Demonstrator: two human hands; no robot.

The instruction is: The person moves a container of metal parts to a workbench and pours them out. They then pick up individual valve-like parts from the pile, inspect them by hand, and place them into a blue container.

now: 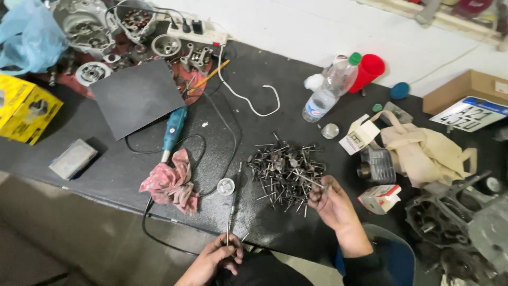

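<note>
A dark surface is seen from above, crowded with engine parts and tools. At the far left sits a yellow cardboard box, its contents hidden, with a crumpled blue plastic bag behind it and a small flat grey box lying shut in front. Behind these lie metal engine casings and a dark sheet. A blue rotary tool lies by a pink rag.

Near the front edge, the left hand has its fingers pinched around the lower end of a thin metal handpiece, which points up toward a small clear round cap.

In the middle is a loose pile of engine valves, lying straight on the surface, in no container. The right hand rests at the pile's right edge, fingers pinching the stem of a single valve.

Behind stands a clear plastic bottle with a green cap, tilted, a little liquid in it, and a red cup on its side. To the right are a small white carton, a beige cloth bag, a red and white carton with its flap open, and at the far right an open brown cardboard box; I cannot tell what these hold.
</note>
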